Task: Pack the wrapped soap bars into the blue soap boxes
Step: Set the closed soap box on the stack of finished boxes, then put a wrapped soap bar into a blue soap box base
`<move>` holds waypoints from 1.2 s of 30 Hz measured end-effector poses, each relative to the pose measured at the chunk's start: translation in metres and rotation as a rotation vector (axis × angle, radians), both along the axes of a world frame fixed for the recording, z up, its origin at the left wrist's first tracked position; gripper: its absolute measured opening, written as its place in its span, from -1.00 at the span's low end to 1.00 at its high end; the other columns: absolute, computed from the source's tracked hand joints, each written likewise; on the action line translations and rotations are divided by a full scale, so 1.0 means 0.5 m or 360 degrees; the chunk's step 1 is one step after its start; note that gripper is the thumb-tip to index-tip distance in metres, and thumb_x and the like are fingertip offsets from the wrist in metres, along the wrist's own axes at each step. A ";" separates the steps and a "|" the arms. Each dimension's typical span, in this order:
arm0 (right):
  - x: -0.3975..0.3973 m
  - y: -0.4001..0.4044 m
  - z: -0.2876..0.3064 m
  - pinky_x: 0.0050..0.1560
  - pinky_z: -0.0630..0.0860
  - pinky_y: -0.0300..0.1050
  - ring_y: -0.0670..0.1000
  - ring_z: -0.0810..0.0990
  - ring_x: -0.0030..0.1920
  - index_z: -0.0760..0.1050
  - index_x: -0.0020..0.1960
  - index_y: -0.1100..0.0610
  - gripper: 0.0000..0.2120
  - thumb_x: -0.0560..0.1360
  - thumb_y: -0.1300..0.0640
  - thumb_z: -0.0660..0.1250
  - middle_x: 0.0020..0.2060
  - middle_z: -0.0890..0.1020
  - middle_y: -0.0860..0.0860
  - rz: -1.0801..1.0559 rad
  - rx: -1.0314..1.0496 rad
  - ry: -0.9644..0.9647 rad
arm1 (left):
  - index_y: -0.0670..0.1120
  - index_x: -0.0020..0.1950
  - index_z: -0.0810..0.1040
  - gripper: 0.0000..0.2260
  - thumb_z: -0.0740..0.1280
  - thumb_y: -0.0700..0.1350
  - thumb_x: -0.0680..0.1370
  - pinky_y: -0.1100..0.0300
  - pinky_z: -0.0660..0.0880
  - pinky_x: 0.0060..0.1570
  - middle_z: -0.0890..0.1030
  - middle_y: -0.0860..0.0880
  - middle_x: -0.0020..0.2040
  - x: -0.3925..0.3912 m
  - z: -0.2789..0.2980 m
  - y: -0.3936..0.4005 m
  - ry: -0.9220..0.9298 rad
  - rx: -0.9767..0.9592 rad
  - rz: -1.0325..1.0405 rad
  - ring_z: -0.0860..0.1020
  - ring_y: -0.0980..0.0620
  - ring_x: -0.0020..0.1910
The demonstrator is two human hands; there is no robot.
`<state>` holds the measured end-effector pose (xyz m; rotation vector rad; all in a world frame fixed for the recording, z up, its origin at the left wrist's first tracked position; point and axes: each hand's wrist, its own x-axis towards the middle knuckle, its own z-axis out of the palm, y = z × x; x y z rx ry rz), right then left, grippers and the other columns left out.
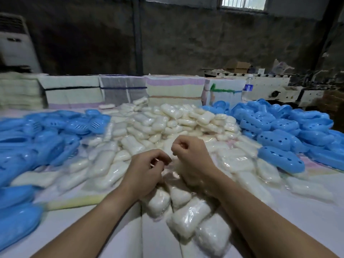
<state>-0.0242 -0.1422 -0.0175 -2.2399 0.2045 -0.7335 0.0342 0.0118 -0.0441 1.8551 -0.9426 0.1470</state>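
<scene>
Both bare forearms are reaching forward from the lower edge of the view and converging toward the centre. The left hand point(144, 171) is curling its fingers inward, knuckles up. The right hand point(188, 155) is sitting slightly farther forward, forming a loose fist, just beside the left.

The blue soap boxes point(16, 220) on the left are blurry and cut off by the edge. The curled fingers point(156, 161) hide what the left hand point(143, 175) pinches.
</scene>
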 end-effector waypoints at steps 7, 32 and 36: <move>-0.020 0.015 -0.009 -0.18 0.48 -0.13 -0.11 0.53 -0.24 0.61 -0.24 0.00 -0.90 0.41 0.14 0.34 -0.38 0.57 -0.17 0.0295 -0.0337 -0.0073 | 0.11 -0.25 0.65 -0.73 0.33 -0.26 0.47 0.43 0.39 -0.29 0.62 0.22 -0.30 -0.002 0.019 0.011 -0.0027 0.0094 0.0175 0.54 0.23 -0.31; -0.021 0.012 -0.023 -0.04 0.37 -0.23 -0.03 0.50 -0.07 0.65 -0.13 0.00 -0.80 0.42 0.30 0.43 -0.22 0.60 -0.18 0.0569 -0.0495 -0.0097 | 0.01 0.18 0.65 -0.73 0.35 -0.22 0.53 -0.06 0.40 0.20 0.69 -0.01 0.07 0.192 0.041 0.198 -0.0371 0.0341 0.1316 0.50 -0.10 0.18; -0.021 0.009 -0.020 -0.14 0.32 -0.24 -0.02 0.53 -0.11 0.65 -0.15 0.05 -0.78 0.40 0.37 0.43 -0.23 0.63 -0.13 0.0449 -0.0393 -0.0263 | 0.05 0.09 0.66 -0.74 0.43 -0.24 0.48 0.07 0.37 0.10 0.62 0.21 -0.09 0.118 0.070 0.135 -0.0578 0.0118 0.0804 0.52 0.06 0.06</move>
